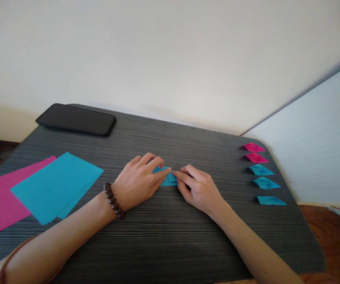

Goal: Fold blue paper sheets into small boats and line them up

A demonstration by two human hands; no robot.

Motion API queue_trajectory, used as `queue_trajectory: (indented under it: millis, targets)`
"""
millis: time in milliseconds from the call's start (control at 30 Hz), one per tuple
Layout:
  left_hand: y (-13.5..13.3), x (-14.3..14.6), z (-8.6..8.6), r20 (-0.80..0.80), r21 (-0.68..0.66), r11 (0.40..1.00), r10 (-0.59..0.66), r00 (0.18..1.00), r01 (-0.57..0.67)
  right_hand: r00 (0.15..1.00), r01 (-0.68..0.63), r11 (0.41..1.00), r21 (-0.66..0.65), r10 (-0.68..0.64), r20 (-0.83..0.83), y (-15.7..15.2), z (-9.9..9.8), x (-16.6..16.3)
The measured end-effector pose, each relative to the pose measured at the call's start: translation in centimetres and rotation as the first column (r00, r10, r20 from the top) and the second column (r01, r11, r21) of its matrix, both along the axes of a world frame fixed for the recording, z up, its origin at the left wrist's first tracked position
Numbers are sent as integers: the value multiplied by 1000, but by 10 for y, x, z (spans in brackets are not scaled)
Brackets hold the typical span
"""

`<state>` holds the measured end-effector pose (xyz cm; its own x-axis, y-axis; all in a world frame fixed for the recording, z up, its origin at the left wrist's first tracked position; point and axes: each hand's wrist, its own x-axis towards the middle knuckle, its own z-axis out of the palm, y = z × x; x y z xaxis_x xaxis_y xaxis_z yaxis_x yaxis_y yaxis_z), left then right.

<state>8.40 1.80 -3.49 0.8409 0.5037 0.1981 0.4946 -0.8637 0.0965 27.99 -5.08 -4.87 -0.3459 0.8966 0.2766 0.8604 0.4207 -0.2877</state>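
Note:
A small piece of folded blue paper (170, 180) lies on the dark table between my hands. My left hand (142, 177), with a dark bead bracelet (113, 201) at the wrist, covers the paper's left part, its fingers bent and touching it. From the right, my right hand (198, 185) pinches the paper's right edge with thumb and fingertips. Both index fingertips nearly meet over the upper middle of the paper. Some of the folds are hidden under the fingers.
Blue sheets (59, 187) overlap a pink sheet (7, 193) at the left. A black phone-like slab (77, 119) lies at the back left. Along the right edge of the striped table (158, 244) stand folded pink boats (254, 147) and blue boats (266, 183). A wall rises behind.

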Motion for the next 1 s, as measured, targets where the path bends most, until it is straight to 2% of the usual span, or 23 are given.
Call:
queue_trajectory:
  millis: [367, 667, 867, 1000]
  targets:
    - [-1, 0, 1, -13, -41, 999, 32, 999, -32, 1000, -21, 999, 37, 21, 13, -17, -3, 11]
    - [1, 0, -3, 67, -24, 999, 24, 997, -23, 1000, -11, 998, 55, 9, 26, -31, -7, 17]
    - [2, 5, -11, 172, -126, 990, 84, 981, -63, 982, 108, 994, -6, -107, -157, -21, -3, 8]
    - [2, 8, -12, 166, -167, 982, 112, 980, -84, 980, 155, 987, -39, -159, -119, -10, -2, 0]
